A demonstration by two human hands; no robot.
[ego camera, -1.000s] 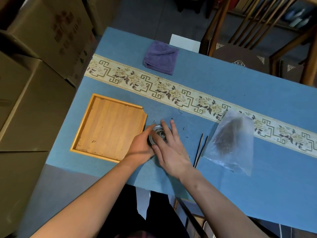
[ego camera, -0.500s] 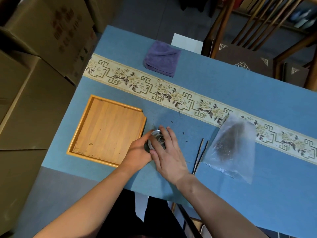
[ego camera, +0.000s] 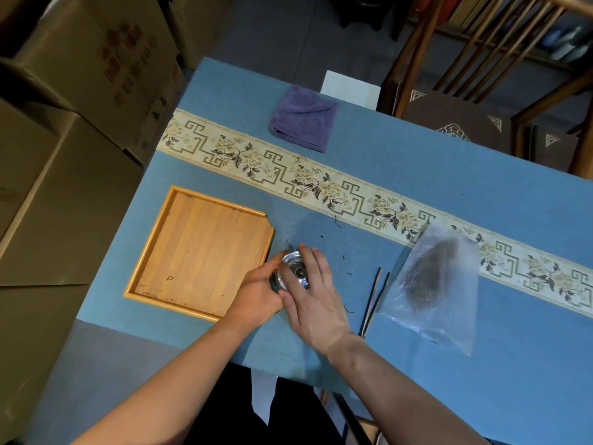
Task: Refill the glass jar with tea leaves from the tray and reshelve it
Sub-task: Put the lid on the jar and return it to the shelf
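Both hands meet at the lower centre of the frame: my left hand [ego camera: 256, 298] wraps the side of the glass jar [ego camera: 290, 271] from the left, fingers curled around its wall, and my right hand [ego camera: 316, 298] lies over the jar's shiny top, fingers spread across it and thumb at its near edge, grasping it from above. Whether that top is a lid being turned or the bare mouth I cannot tell, since my fingers cover much of it. Jar position: upright on the blue tablecloth [ego camera: 417, 162], just beside the right edge of the wooden tray [ego camera: 205, 248], which occupies the left centre of the frame and shows only a few specks on its floor. Loose tea leaves [ego camera: 343, 256] lie scattered on the cloth right of and beyond the jar. Right of my right hand, two thin dark sticks [ego camera: 373, 298] lie side by side, and just beyond them a clear plastic bag [ego camera: 436, 284] holds a dark mass of tea. A patterned floral band [ego camera: 288, 175] crosses the cloth diagonally; above it, at upper centre, rests a folded purple cloth [ego camera: 303, 118]. Cardboard boxes [ego camera: 80, 91] fill the upper left; a wooden chair [ego camera: 465, 91] stands at upper right
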